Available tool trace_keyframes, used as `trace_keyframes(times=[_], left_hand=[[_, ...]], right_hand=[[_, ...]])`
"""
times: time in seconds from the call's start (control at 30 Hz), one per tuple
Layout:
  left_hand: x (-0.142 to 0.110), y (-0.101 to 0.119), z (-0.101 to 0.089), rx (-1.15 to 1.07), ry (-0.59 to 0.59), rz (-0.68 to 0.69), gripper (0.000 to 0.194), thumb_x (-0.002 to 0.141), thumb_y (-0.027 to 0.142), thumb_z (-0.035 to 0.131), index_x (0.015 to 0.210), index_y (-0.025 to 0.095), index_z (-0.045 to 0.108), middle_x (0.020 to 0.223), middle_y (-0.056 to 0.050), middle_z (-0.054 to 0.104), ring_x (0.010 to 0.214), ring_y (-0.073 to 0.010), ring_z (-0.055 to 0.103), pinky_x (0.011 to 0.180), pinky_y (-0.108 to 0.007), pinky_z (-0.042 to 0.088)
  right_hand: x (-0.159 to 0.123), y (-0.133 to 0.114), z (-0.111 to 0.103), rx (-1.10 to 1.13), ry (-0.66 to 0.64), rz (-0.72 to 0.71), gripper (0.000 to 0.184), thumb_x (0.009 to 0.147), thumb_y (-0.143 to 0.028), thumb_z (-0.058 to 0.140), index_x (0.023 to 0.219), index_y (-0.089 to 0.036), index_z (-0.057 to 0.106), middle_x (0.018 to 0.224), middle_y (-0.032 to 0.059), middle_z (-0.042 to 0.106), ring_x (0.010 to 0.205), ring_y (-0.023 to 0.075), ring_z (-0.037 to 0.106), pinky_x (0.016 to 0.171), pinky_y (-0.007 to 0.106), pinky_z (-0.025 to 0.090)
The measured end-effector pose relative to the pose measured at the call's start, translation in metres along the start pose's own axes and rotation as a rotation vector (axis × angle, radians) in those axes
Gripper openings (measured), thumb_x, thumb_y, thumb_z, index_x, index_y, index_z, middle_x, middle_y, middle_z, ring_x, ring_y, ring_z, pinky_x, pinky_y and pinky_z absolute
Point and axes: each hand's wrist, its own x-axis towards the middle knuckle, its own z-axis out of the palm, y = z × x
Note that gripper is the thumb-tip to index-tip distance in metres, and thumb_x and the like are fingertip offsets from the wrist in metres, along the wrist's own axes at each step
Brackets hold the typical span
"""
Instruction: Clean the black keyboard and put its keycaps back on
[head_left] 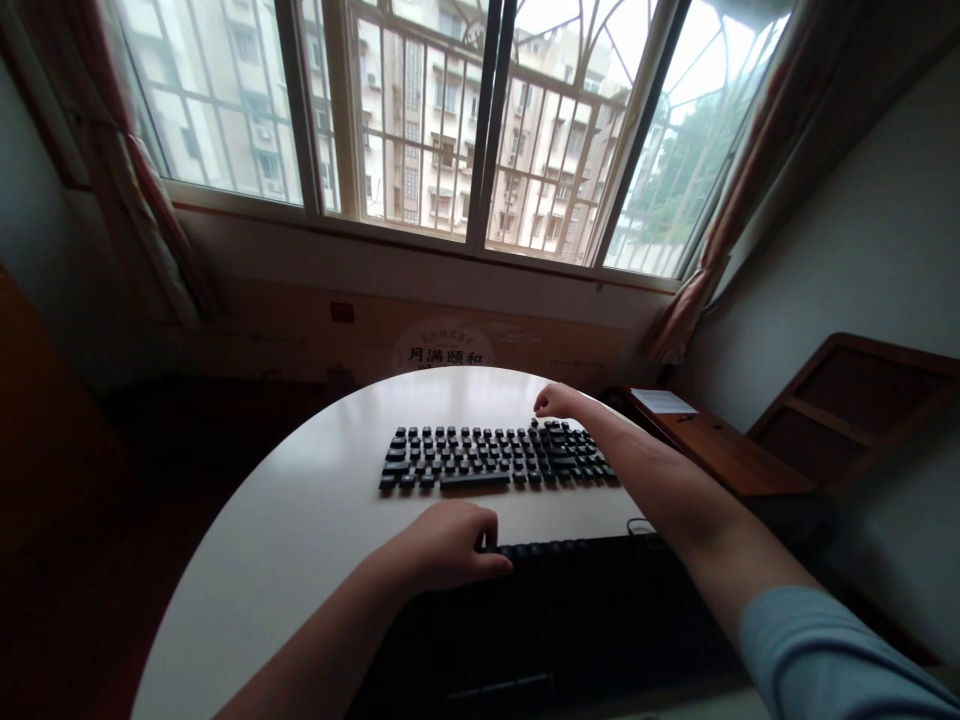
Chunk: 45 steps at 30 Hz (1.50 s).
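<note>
Loose black keycaps [476, 482] lie on the white round table in rows, laid out like a keyboard. At the top edge of these rows my right hand [556, 400] reaches out with its fingers pinched. Right under its fingertips is one small keycap [534, 422], which they appear to grip. Nearer to me lies a dark keyboard [570, 610], much of its surface lost in shadow. My left hand [457, 545] grips its far left corner, index finger bent over the edge and thumb along the front. A thin cable [637, 524] loops by the keyboard's far edge.
The white table [277, 520] has a curved edge at left and back. To the right stands a brown wooden desk [735, 455] with a sheet of paper [664, 401] on it, beside a wooden chair back [862, 400]. A barred window [480, 130] with curtains is behind.
</note>
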Motion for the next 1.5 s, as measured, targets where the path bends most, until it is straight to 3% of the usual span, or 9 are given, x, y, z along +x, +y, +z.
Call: trace_keyframes(times=[0.33, 0.57, 0.7, 0.8, 0.9, 1.03, 1.1, 1.23, 1.5], left_hand=[[0.0, 0.001, 0.0, 0.001, 0.009, -0.002, 0.028, 0.079, 0.05, 0.069, 0.084, 0.022, 0.07, 0.085, -0.002, 0.071, 0.076, -0.0197, 0.061, 0.06, -0.027, 0.034], [-0.001, 0.002, 0.0, 0.016, 0.004, -0.003, 0.029, 0.08, 0.05, 0.069, 0.086, 0.022, 0.071, 0.085, -0.002, 0.071, 0.075, -0.0197, 0.061, 0.06, -0.028, 0.034], [0.002, 0.0, 0.001, 0.024, -0.009, 0.017, 0.03, 0.081, 0.051, 0.068, 0.087, 0.022, 0.07, 0.088, -0.002, 0.071, 0.078, -0.0203, 0.061, 0.061, -0.028, 0.035], [0.005, -0.005, 0.004, 0.036, -0.01, 0.029, 0.032, 0.081, 0.053, 0.066, 0.089, 0.022, 0.069, 0.088, -0.003, 0.07, 0.079, -0.0207, 0.061, 0.062, -0.028, 0.036], [0.008, -0.007, 0.006, 0.044, -0.008, 0.042, 0.033, 0.082, 0.054, 0.065, 0.088, 0.022, 0.069, 0.087, -0.003, 0.069, 0.079, -0.0209, 0.06, 0.062, -0.028, 0.035], [0.009, -0.005, 0.004, 0.051, -0.012, 0.039, 0.033, 0.082, 0.054, 0.064, 0.088, 0.022, 0.069, 0.086, -0.003, 0.069, 0.077, -0.0205, 0.06, 0.063, -0.029, 0.035], [0.008, -0.003, 0.003, 0.056, -0.019, 0.032, 0.032, 0.083, 0.053, 0.063, 0.088, 0.021, 0.068, 0.085, -0.003, 0.069, 0.076, -0.0201, 0.059, 0.063, -0.029, 0.035], [0.008, -0.002, 0.003, 0.056, -0.023, 0.019, 0.033, 0.083, 0.054, 0.063, 0.086, 0.021, 0.068, 0.083, -0.004, 0.068, 0.074, -0.0196, 0.058, 0.062, -0.029, 0.034], [0.01, -0.004, 0.004, 0.034, -0.036, 0.021, 0.034, 0.082, 0.055, 0.062, 0.087, 0.022, 0.067, 0.085, -0.004, 0.068, 0.076, -0.02, 0.058, 0.064, -0.029, 0.036]], right_hand=[[0.004, -0.003, 0.0, 0.089, -0.04, -0.059, 0.031, 0.098, -0.036, 0.062, 0.122, -0.018, 0.063, 0.126, 0.0083, 0.063, 0.105, 0.0236, 0.064, 0.089, 0.042, 0.057], [-0.009, -0.019, -0.004, 0.203, 0.17, -0.113, 0.027, 0.098, -0.036, 0.061, 0.118, -0.018, 0.065, 0.123, 0.0084, 0.065, 0.104, 0.022, 0.065, 0.09, 0.042, 0.056], [-0.048, -0.02, -0.018, 0.368, 0.365, -0.202, 0.022, 0.095, -0.034, 0.063, 0.105, -0.015, 0.07, 0.106, 0.0091, 0.074, 0.1, 0.0218, 0.07, 0.092, 0.036, 0.055], [-0.106, -0.02, -0.018, 0.492, 0.446, -0.266, 0.03, 0.095, -0.04, 0.06, 0.11, -0.015, 0.069, 0.1, 0.0089, 0.076, 0.088, 0.0202, 0.075, 0.081, 0.03, 0.058], [-0.179, -0.024, -0.004, 0.574, 0.488, -0.304, 0.036, 0.093, -0.047, 0.061, 0.112, -0.017, 0.068, 0.098, 0.008, 0.076, 0.077, 0.0198, 0.076, 0.071, 0.029, 0.059], [-0.25, -0.035, 0.028, 0.632, 0.448, -0.33, 0.024, 0.09, -0.036, 0.068, 0.106, -0.019, 0.072, 0.078, 0.003, 0.075, 0.066, 0.0172, 0.073, 0.066, 0.027, 0.056], [-0.263, -0.039, 0.041, 0.589, 0.412, -0.347, 0.019, 0.089, -0.03, 0.068, 0.103, -0.019, 0.073, 0.079, 0.003, 0.075, 0.066, 0.0156, 0.071, 0.066, 0.025, 0.055], [-0.259, -0.04, 0.059, 0.536, 0.363, -0.391, 0.019, 0.091, -0.025, 0.065, 0.105, -0.02, 0.075, 0.094, 0.0053, 0.074, 0.07, 0.0137, 0.068, 0.066, 0.024, 0.053], [-0.251, -0.037, 0.075, 0.521, 0.293, -0.434, 0.018, 0.092, -0.03, 0.068, 0.106, -0.022, 0.077, 0.095, 0.0058, 0.072, 0.084, 0.0177, 0.067, 0.078, 0.029, 0.052]])
